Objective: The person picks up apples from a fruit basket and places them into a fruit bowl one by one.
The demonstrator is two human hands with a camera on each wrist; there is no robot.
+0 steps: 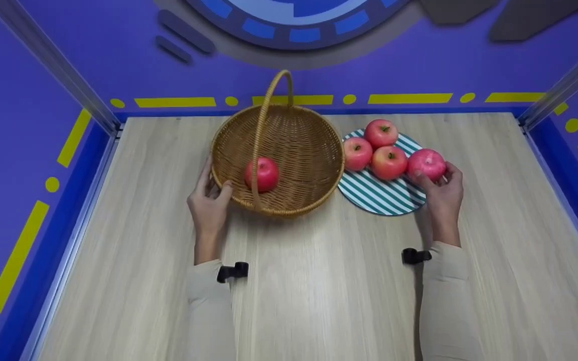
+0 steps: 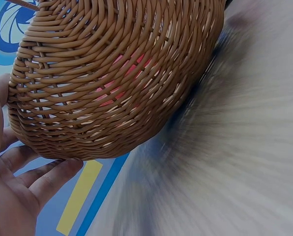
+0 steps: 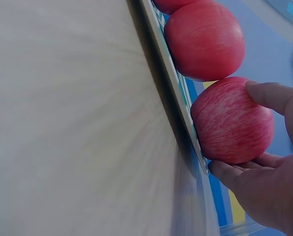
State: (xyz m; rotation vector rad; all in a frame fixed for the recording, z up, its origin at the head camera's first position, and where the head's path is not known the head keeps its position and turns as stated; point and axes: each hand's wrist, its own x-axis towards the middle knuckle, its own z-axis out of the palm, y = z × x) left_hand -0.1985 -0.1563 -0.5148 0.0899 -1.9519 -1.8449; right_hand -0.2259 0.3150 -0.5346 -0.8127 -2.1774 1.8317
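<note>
My left hand (image 1: 209, 203) grips the left side of a brown wicker basket (image 1: 309, 145), thumb at the rim and fingers against the outer wall. One red apple (image 1: 267, 175) lies inside, partly behind the arched handle (image 1: 264, 115); its red shows through the weave in the left wrist view. At the right edge of a round green-and-white striped mat (image 1: 384, 198), my right hand (image 1: 444, 193) holds a pinkish-red apple (image 3: 232, 120) between thumb and fingers. That apple touches or nearly touches a neighbouring apple (image 3: 205, 42).
Three more apples, at the back (image 1: 381, 133), left (image 1: 357, 153) and middle (image 1: 389, 162), sit clustered on the mat, right beside the basket. The light wooden table (image 1: 309, 291) is bounded by blue-purple panels (image 1: 394, 70) behind and at both sides.
</note>
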